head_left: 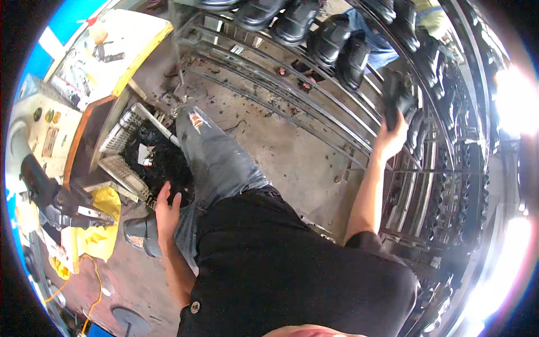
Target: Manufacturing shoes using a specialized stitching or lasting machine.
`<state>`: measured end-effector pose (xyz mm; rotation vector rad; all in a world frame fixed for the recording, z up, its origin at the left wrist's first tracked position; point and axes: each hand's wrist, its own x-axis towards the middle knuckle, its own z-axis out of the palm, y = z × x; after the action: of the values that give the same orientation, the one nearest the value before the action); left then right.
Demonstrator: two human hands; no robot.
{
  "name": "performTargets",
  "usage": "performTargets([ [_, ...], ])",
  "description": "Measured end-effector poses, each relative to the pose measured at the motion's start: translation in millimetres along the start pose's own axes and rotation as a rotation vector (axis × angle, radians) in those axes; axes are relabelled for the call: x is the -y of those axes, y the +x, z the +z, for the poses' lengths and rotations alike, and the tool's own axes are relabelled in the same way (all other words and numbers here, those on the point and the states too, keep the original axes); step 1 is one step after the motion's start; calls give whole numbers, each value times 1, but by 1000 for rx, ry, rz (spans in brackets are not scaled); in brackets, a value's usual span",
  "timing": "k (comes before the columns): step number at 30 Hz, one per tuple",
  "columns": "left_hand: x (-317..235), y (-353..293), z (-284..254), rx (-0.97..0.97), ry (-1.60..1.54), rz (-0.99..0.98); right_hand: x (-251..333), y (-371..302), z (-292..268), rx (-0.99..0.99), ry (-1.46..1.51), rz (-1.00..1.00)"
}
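At left, a cluttered tabletop (137, 35); beside the leg, a white plastic crate (119, 133) of black scraps; over its near side, the left hand (167, 216) — fingers parted, nothing between them, well apart from the shoe; ahead, a metal rack (286, 84) with black dress shoes (295, 25); at right, the right hand (391, 137), fingers closed around the near end of a blurred black shoe (400, 94) — long axis pointing away from the body; rails just leftward, more shoes crowding rightward.

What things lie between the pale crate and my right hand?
In the head view: your leg in grey jeans, concrete floor, then metal rack rails.
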<state>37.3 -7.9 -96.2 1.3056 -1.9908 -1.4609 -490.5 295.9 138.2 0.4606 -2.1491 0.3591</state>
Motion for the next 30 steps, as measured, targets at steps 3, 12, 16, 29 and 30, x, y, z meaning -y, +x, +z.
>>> performTargets([
  [3,-6,1,14,86,34,47,-34,10,70,219,15,-283],
  [12,9,2,17,83,-82,-6,-173,13,47,353,-684,37],
  [16,-10,3,12,110,-29,22,-149,9,21,363,-492,-198],
  [29,-76,4,3,255,-800,-56,168,-83,-74,848,1288,126],
  [30,-76,-4,-2,199,-806,-71,171,-93,-49,970,1367,123],
])
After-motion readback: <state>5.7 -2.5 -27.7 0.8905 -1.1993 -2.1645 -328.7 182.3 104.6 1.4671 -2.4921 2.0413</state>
